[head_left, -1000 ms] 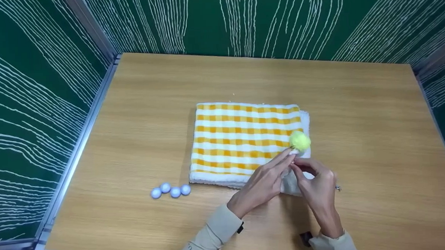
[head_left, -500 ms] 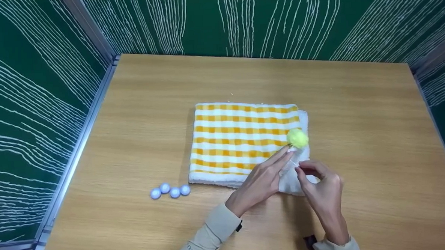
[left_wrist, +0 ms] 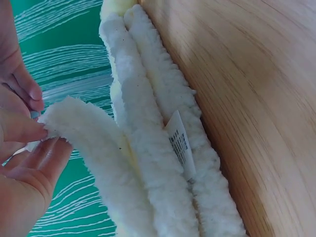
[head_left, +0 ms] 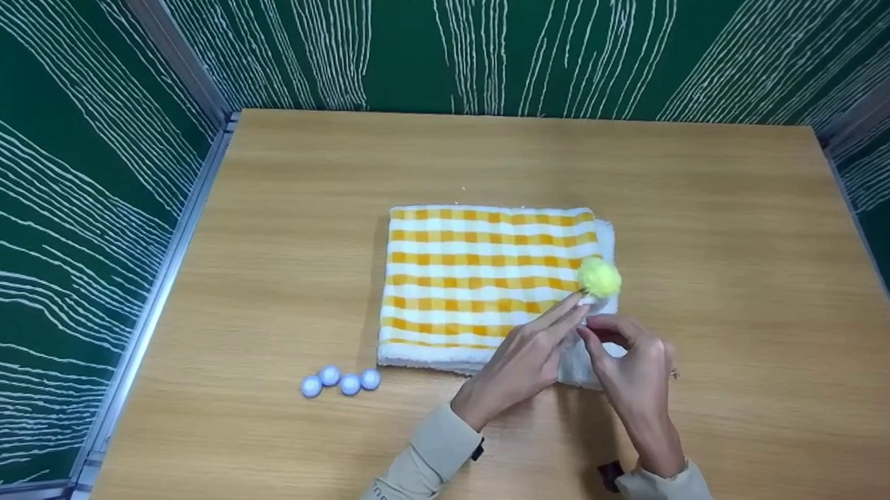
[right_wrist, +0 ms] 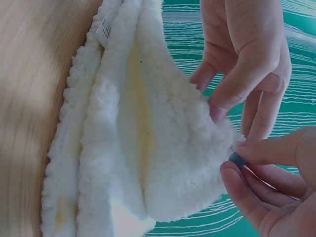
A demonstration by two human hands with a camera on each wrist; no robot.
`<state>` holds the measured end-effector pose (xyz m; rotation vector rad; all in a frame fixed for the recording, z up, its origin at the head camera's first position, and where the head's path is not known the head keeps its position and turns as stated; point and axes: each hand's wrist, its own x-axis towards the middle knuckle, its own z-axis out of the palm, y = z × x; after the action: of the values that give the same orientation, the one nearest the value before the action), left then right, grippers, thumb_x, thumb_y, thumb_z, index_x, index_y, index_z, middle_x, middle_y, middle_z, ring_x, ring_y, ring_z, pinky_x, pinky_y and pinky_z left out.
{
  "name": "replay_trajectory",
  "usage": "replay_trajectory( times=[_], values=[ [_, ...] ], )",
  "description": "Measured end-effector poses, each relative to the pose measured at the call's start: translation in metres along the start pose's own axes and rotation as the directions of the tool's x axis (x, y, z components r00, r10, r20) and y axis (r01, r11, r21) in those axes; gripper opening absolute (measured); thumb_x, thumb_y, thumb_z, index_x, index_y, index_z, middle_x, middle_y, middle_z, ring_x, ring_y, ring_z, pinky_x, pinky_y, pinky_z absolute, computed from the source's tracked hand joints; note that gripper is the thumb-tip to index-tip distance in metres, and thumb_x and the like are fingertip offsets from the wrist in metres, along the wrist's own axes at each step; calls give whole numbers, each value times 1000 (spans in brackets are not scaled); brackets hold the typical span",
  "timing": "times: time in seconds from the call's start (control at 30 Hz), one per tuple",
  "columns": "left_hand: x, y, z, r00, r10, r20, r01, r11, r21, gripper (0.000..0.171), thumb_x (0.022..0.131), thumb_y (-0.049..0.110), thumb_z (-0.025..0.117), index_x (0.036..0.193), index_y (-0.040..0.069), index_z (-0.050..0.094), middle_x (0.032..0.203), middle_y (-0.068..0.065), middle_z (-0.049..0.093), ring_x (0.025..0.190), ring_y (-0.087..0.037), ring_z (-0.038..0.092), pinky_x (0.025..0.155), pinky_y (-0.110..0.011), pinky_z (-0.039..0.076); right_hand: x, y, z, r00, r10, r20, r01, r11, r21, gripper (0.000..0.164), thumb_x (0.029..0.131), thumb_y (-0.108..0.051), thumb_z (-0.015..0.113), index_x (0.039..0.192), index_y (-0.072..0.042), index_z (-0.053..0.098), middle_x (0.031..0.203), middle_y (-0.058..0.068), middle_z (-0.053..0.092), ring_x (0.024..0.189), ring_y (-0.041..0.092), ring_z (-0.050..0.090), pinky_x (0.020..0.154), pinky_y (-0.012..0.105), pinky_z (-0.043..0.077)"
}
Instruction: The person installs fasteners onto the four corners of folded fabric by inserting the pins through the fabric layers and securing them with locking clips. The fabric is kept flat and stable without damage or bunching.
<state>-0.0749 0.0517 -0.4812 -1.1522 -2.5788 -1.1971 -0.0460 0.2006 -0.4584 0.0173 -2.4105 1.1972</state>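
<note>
A folded blanket (head_left: 483,263), yellow-and-white checked outside with white fleece inside, lies on the table. A fluffy yellow pompom (head_left: 600,276) sits at its right side. My left hand (head_left: 521,356) pinches a lifted fleece flap (right_wrist: 182,148) at the blanket's near right corner. Close beside it, my right hand (head_left: 634,369) pinches a small blue-grey rounded piece (right_wrist: 237,159) between thumb and forefinger, right at the fleece edge. In the left wrist view, the piece is mostly hidden by fingers. I cannot tell exactly what it is.
Several pale blue balls (head_left: 350,384) lie in a row left of the blanket on the wooden table (head_left: 266,288). A printed white tag (left_wrist: 180,145) sticks out between the fleece layers. Green panels (head_left: 406,49) with white lines stand along the back and sides.
My right hand moved away from the left, with a thin pale line showing between them, then came back to the left fingertips. The left hand keeps nearly the same place.
</note>
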Motion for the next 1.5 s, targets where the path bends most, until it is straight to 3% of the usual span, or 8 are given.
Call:
replay_trajectory(
  times=[0.13, 0.3, 0.53, 0.7, 0.9, 1.2, 1.4, 1.5],
  values=[
    [0, -1, 1, 1000, -3, -2, 3, 1000, -12, 48, 97, 3, 47, 144, 5, 37, 152, -5, 30, 134, -7, 30, 90, -8, 38, 1, 0, 2, 1000, 7, 14, -7, 1000, -7, 14, 73, 5, 77, 86, 4, 72, 82, 11, 71, 73, 22, 68, 69, 6, 46],
    [-1, -2, 1, 1000, -15, 7, 15, 1000, -25, 50, 97, 3, 46, 146, 7, 34, 153, -4, 27, 136, -8, 27, 101, -15, 32, -1, 1, -2, 1000, 9, 1, -9, 1000, -15, 14, 72, 6, 77, 85, 4, 73, 81, 11, 71, 71, 21, 67, 68, 5, 46],
    [-2, -3, 0, 1000, -13, 8, 13, 1000, 4, 53, 95, -2, 46, 146, 7, 34, 153, -5, 27, 132, -7, 33, 86, -7, 40, -2, 4, -8, 999, 27, -27, -28, 999, -34, 11, 72, 9, 74, 82, 6, 71, 79, 12, 70, 69, 22, 66, 67, 5, 45],
    [-1, -2, 1, 1000, 2, 20, -2, 1000, 1, 51, 96, 1, 47, 145, 6, 35, 153, -5, 28, 134, -7, 30, 92, -9, 37, 1, 8, -3, 1000, 13, -21, -13, 999, -35, 11, 72, 7, 76, 82, 6, 72, 79, 13, 70, 68, 23, 67, 66, 4, 45],
    [-1, -4, 4, 1000, 27, 5, -27, 1000, -5, 50, 95, -1, 46, 144, 5, 37, 152, -4, 30, 127, -2, 37, 68, -5, 37, 3, 9, 4, 1000, 0, -11, 0, 1000, -13, 11, 73, 6, 76, 83, 5, 72, 81, 11, 71, 70, 21, 67, 65, 7, 46],
    [-4, -5, 2, 1000, -1, 8, 0, 1000, 7, 53, 95, -3, 46, 145, 7, 35, 152, -6, 29, 119, -7, 46, 63, -6, 38, 1, 12, -9, 997, 50, -66, -53, 998, -36, 10, 72, 9, 74, 81, 6, 72, 78, 11, 70, 68, 19, 65, 66, 6, 46],
    [-2, -5, 2, 999, 9, 32, -9, 1000, 19, 51, 96, 0, 46, 145, 7, 35, 152, -5, 30, 135, -8, 29, 97, -12, 35, 4, 13, -5, 997, 77, -20, -78, 996, -36, 10, 74, 6, 74, 83, 6, 71, 80, 13, 70, 71, 22, 66, 67, 6, 46],
    [-1, -4, 2, 999, 8, 46, -9, 1000, 7, 51, 96, 1, 46, 146, 7, 34, 153, -3, 29, 135, -6, 27, 97, -10, 34, 6, 13, -1, 997, 77, -8, -77, 997, -24, 11, 75, 4, 75, 84, 6, 71, 81, 13, 70, 72, 21, 66, 67, 7, 46]
  ],
)
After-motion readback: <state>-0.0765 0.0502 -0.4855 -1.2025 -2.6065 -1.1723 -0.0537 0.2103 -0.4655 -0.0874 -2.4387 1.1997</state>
